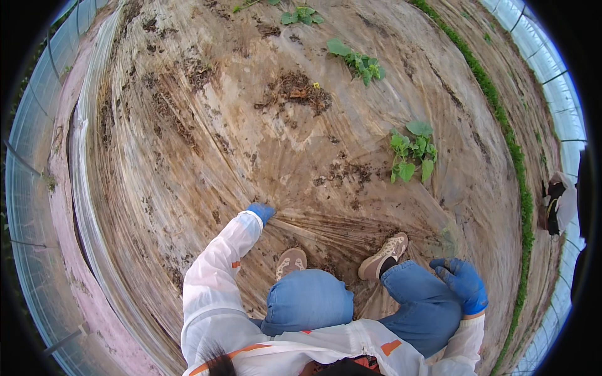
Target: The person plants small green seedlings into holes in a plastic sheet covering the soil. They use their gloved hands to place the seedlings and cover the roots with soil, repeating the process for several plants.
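Note:
My left hand [261,212], in a blue glove, grips the clear plastic ground film [225,117], which is drawn into creases that fan out from it. My right hand [461,282], in a blue glove with curled fingers, is beside my bent right knee; whether it holds some of the film there I cannot tell. Ahead of that hand a leafy green seedling [414,151] stands up through the film. Farther off are a second plant [360,62] and a third plant [302,15]. Dark soil and plant debris [301,91] lie on the film.
My shoes [385,256] stand on the film. A strip of green growth [510,136] runs along the right. Clear greenhouse walls curve at both sides, with a pale pink ground strip [80,282] by the left one. A dark and white object [558,204] is at far right.

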`<state>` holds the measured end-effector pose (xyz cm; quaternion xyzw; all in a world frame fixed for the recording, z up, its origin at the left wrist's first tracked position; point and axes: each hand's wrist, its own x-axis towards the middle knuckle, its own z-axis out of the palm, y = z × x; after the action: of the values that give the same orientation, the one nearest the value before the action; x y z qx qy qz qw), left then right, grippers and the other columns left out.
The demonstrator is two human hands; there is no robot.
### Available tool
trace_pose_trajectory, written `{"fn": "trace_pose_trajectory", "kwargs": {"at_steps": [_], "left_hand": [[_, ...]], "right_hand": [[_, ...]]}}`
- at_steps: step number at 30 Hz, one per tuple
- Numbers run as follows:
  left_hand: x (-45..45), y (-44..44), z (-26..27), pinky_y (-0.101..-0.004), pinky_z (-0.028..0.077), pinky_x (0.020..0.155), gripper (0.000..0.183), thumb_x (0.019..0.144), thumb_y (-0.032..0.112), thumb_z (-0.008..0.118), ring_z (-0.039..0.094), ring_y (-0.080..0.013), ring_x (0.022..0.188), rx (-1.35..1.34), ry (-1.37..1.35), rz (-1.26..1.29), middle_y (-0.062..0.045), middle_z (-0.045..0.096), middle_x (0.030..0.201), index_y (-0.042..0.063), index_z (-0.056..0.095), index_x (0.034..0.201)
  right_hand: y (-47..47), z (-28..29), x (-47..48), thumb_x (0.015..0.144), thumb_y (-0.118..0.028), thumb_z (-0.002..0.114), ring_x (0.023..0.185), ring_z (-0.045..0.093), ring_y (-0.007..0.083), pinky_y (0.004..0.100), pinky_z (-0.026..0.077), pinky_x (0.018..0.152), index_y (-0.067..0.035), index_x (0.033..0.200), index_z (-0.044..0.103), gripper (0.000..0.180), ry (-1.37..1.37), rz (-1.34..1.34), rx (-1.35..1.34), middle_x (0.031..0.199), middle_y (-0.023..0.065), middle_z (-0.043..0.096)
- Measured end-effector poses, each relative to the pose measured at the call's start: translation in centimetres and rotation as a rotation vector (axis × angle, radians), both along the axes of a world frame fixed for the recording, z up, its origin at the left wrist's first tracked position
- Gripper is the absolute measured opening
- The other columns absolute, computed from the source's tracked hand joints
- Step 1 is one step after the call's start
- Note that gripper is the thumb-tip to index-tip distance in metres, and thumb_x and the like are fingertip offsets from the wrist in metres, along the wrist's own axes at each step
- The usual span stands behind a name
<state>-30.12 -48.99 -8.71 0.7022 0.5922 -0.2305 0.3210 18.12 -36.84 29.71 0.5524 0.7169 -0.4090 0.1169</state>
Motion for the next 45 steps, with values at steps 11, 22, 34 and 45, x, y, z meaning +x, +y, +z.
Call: {"fn": "trace_pose_trajectory", "kwargs": {"at_steps": [11,22,34,45], "left_hand": [[-0.5,-0.3,-1.4,-0.0434,0.048,0.090,0.030,0.088,0.025,0.052,0.060,-0.0362,0.105,-0.092,0.010,0.150,-0.015,0.063,0.113,0.016,0.060,0.115],[0.4,-0.6,-4.0,-0.0412,0.043,0.100,0.041,0.086,0.029,0.058,0.053,-0.0311,0.120,-0.173,0.278,-0.015,-0.018,0.055,0.129,0.016,0.055,0.125],[3.1,-4.3,6.8,-0.0352,0.044,0.097,0.043,0.090,0.022,0.059,0.055,-0.0246,0.116,0.108,0.379,0.162,-0.015,0.058,0.127,0.010,0.051,0.131],[2.0,-2.4,22.5,-0.0314,0.045,0.094,0.047,0.091,0.017,0.060,0.057,-0.0209,0.112,0.459,-0.606,0.590,-0.015,0.059,0.124,0.005,0.047,0.135]], "right_hand": [[0.2,0.9,1.6,0.086,-0.017,0.055,0.091,0.064,0.0305,0.0360,0.048,0.082,0.000,0.109,0.065,0.030,0.023,0.030,0.007,0.101,0.0189,0.067],[-7.3,1.4,8.4,0.092,-0.021,0.055,0.091,0.063,0.0188,0.0315,0.049,0.081,-0.003,0.115,0.064,0.030,0.604,-0.453,0.183,0.108,0.0076,0.067],[-32.1,-31.1,23.4,0.083,-0.036,0.056,0.109,0.059,0.0369,0.0418,0.045,0.095,-0.009,0.118,0.063,0.045,-0.192,-1.023,0.124,0.116,0.0211,0.062],[-31.3,-38.1,18.4,0.089,-0.041,0.050,0.140,0.022,0.0370,0.0578,0.028,0.106,-0.025,0.148,0.020,0.068,-0.266,-0.357,0.034,0.155,0.0097,0.016]]}}
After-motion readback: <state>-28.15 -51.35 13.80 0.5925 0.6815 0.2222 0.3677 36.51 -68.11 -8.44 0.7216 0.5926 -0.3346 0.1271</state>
